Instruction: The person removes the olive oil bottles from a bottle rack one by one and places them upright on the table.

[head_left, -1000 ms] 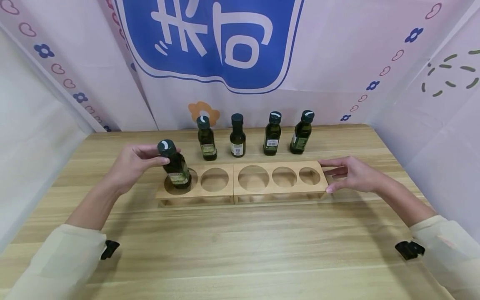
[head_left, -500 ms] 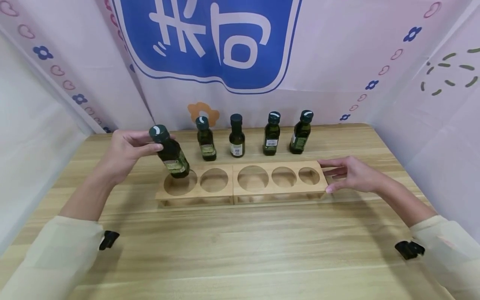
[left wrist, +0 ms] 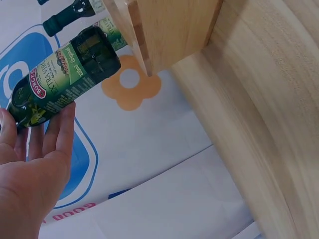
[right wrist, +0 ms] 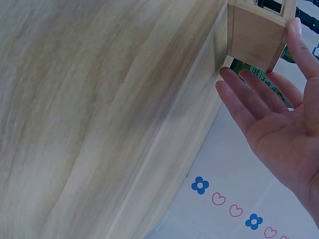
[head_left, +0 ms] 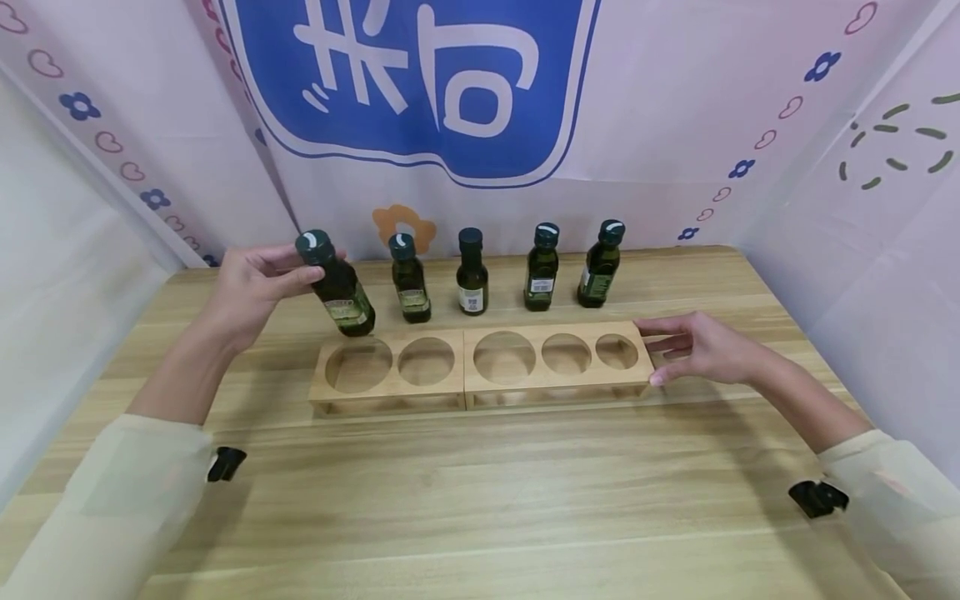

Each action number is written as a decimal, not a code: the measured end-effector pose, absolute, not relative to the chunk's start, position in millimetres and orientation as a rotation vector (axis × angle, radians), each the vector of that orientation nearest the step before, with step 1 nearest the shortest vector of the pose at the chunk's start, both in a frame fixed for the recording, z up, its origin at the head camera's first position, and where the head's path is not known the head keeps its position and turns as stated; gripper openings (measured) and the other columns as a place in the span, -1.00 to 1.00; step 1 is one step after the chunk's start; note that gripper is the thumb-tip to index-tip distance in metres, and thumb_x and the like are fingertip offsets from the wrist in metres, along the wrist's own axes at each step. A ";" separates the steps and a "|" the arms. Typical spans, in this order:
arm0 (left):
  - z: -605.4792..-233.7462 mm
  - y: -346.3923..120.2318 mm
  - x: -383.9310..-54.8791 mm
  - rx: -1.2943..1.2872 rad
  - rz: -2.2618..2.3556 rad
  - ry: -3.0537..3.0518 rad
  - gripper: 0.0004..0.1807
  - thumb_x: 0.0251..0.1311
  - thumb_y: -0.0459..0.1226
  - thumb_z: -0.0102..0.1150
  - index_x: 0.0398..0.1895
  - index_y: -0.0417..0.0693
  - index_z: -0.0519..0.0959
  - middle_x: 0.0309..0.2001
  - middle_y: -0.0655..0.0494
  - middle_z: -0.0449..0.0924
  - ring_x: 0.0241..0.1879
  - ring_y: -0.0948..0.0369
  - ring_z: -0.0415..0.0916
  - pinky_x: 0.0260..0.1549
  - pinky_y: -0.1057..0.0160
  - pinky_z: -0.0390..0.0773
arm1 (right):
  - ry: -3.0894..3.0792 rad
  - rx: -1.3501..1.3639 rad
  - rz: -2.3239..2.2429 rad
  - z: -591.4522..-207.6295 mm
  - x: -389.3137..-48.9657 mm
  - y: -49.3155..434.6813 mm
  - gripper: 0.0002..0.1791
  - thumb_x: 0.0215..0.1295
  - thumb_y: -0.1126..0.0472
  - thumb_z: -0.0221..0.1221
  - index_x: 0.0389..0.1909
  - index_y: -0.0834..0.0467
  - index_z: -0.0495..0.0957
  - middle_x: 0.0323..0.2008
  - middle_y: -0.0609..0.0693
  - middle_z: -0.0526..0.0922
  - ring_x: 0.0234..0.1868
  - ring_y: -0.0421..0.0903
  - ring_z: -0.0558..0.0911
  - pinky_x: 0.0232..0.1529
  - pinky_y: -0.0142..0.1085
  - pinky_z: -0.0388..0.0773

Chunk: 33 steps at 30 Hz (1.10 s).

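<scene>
My left hand (head_left: pixel 258 292) holds a dark green olive oil bottle (head_left: pixel 347 300) near its neck, thumb in front and fingers behind. The bottle leans, cap to the left, and its base is just behind the left end of a light wooden rack (head_left: pixel 465 383). In the left wrist view the bottle label (left wrist: pixel 52 74) shows plainly. The rack has a row of several round holes of differing size, and no bottle stands in them. At the rack's right end, my right hand (head_left: pixel 705 348) pinches the front and back corners between thumb and index finger; its other fingers extend beside the end panel (right wrist: pixel 254 37).
Behind the rack stand several more dark green bottles, from one at the left (head_left: pixel 411 283) to one at the far right (head_left: pixel 598 271). A printed cloth backdrop (head_left: pixel 645 125) rises at the table's rear edge. Wood-grain tabletop (head_left: pixel 480 500) extends in front of the rack.
My left hand has lifted the bottle out of the rack's leftmost hole and carried it back and slightly left, behind the rack. The right hand has stayed at the rack's right end.
</scene>
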<state>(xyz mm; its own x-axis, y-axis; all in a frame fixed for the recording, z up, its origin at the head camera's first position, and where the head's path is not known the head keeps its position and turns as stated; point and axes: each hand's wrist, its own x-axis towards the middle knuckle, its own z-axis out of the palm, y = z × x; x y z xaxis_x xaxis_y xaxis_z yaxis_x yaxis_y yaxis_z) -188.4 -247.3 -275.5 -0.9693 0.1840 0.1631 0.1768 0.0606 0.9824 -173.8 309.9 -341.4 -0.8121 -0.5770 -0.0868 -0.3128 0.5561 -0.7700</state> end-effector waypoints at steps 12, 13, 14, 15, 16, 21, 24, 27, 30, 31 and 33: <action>-279.5 -249.5 -202.9 0.247 2.057 2.316 -0.72 0.35 -0.37 0.33 0.08 0.01 0.74 -0.03 0.23 0.79 0.02 0.42 0.68 0.01 0.43 0.66 | 2.473 -0.721 -1.120 -341.8 -174.3 309.6 -0.10 0.13 0.33 0.52 0.41 0.55 0.28 0.38 0.49 0.37 0.21 0.41 0.59 0.17 0.04 0.62; -280.0 -249.4 -203.9 0.242 2.065 2.307 -0.73 0.35 -0.38 0.33 0.06 0.04 0.75 -0.04 0.25 0.79 0.01 0.42 0.69 0.00 0.42 0.67 | 2.477 -0.722 -1.118 -341.8 -174.3 309.6 -0.10 0.13 0.33 0.52 0.41 0.55 0.29 0.38 0.49 0.37 0.21 0.42 0.60 0.17 0.04 0.62; -280.7 -249.9 -205.0 0.240 2.085 2.281 -0.73 0.35 -0.40 0.33 0.03 0.06 0.76 -0.06 0.25 0.79 -0.01 0.42 0.69 -0.01 0.41 0.67 | 2.480 -0.723 -1.117 -341.8 -174.3 309.7 -0.10 0.13 0.33 0.52 0.41 0.55 0.29 0.38 0.49 0.37 0.21 0.42 0.60 0.17 0.05 0.62; -281.4 -250.4 -206.1 0.241 2.098 2.262 -0.73 0.34 -0.42 0.33 0.00 0.08 0.77 -0.08 0.27 0.80 -0.02 0.42 0.70 -0.03 0.41 0.68 | 2.481 -0.726 -1.116 -341.7 -174.2 309.7 -0.10 0.13 0.34 0.52 0.41 0.55 0.29 0.38 0.49 0.37 0.20 0.42 0.60 0.17 0.05 0.62; -282.0 -250.7 -206.9 0.243 2.103 2.256 -0.73 0.34 -0.42 0.32 -0.03 0.11 0.78 -0.10 0.30 0.80 -0.03 0.44 0.70 -0.04 0.42 0.68 | 2.481 -0.729 -1.117 -341.7 -174.2 309.7 -0.10 0.13 0.34 0.51 0.41 0.55 0.29 0.38 0.50 0.37 0.21 0.42 0.59 0.17 0.05 0.62; -285.7 -252.7 -210.7 0.263 2.141 2.206 -0.73 0.33 -0.45 0.32 -0.08 0.11 0.79 -0.11 0.28 0.80 -0.05 0.43 0.71 -0.06 0.42 0.69 | 2.470 -0.726 -1.130 -341.3 -173.6 309.4 -0.11 0.13 0.35 0.51 0.42 0.55 0.28 0.38 0.49 0.37 0.22 0.42 0.58 0.17 0.05 0.61; -288.6 -253.5 -212.9 0.256 2.131 2.226 -0.74 0.33 -0.45 0.32 -0.08 0.10 0.79 -0.10 0.24 0.80 -0.05 0.39 0.72 -0.04 0.40 0.69 | 2.465 -0.731 -1.139 -340.7 -172.8 309.1 -0.11 0.14 0.36 0.50 0.42 0.55 0.28 0.38 0.50 0.36 0.21 0.43 0.58 0.17 0.05 0.61; -292.3 -255.2 -215.4 0.225 2.101 2.258 -0.75 0.35 -0.42 0.31 -0.10 0.14 0.79 -0.09 0.27 0.80 -0.05 0.38 0.72 -0.01 0.38 0.68 | 2.464 -0.732 -1.143 -340.8 -172.6 309.1 -0.11 0.14 0.37 0.50 0.42 0.55 0.27 0.39 0.50 0.36 0.21 0.43 0.58 0.18 0.05 0.61; -297.5 -258.4 -219.1 0.218 2.122 2.218 -0.74 0.35 -0.44 0.30 -0.11 0.13 0.79 -0.11 0.28 0.81 -0.06 0.37 0.72 -0.01 0.38 0.68 | 2.462 -0.724 -1.146 -341.2 -172.5 309.7 -0.11 0.14 0.37 0.50 0.43 0.55 0.27 0.39 0.50 0.35 0.22 0.43 0.58 0.18 0.04 0.61; -299.4 -259.5 -220.3 0.227 2.143 2.187 -0.73 0.35 -0.46 0.29 -0.12 0.11 0.79 -0.12 0.26 0.81 -0.06 0.36 0.73 -0.01 0.38 0.68 | 2.462 -0.722 -1.147 -341.4 -172.5 309.9 -0.10 0.14 0.37 0.50 0.43 0.55 0.27 0.39 0.50 0.35 0.22 0.43 0.58 0.18 0.04 0.61; -303.2 -261.7 -223.0 0.256 2.193 2.117 -0.72 0.34 -0.51 0.27 -0.12 0.05 0.79 -0.13 0.22 0.81 -0.07 0.34 0.74 -0.02 0.37 0.68 | 2.460 -0.721 -1.150 -341.6 -172.3 310.1 -0.10 0.14 0.37 0.50 0.43 0.55 0.26 0.40 0.50 0.34 0.22 0.44 0.57 0.17 0.04 0.61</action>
